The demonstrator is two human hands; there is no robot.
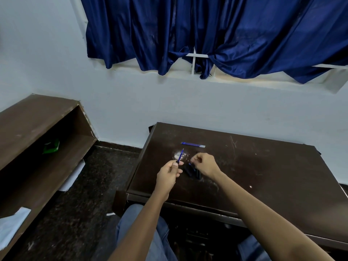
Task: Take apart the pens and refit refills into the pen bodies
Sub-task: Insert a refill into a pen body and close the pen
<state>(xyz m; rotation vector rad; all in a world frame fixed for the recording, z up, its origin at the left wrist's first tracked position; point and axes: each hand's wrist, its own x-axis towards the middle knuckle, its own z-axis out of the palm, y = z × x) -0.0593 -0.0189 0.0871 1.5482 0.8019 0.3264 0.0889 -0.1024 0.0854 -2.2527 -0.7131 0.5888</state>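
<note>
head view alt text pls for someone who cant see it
A person's left hand pinches a blue refill over a dark table, while the right hand curls above black pen bodies. More refills lie farther back.

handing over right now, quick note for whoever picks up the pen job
Left hand: pinches a blue refill, tip pointing up and away.
Right hand: fingers curled just above the dark pen parts; whether it holds a small piece is unclear.
Loose refills lie side by side farther back on the table.
Done: refills are out, so pens look taken apart.
Left: fit the held refill and the loose ones into the bodies.
</note>
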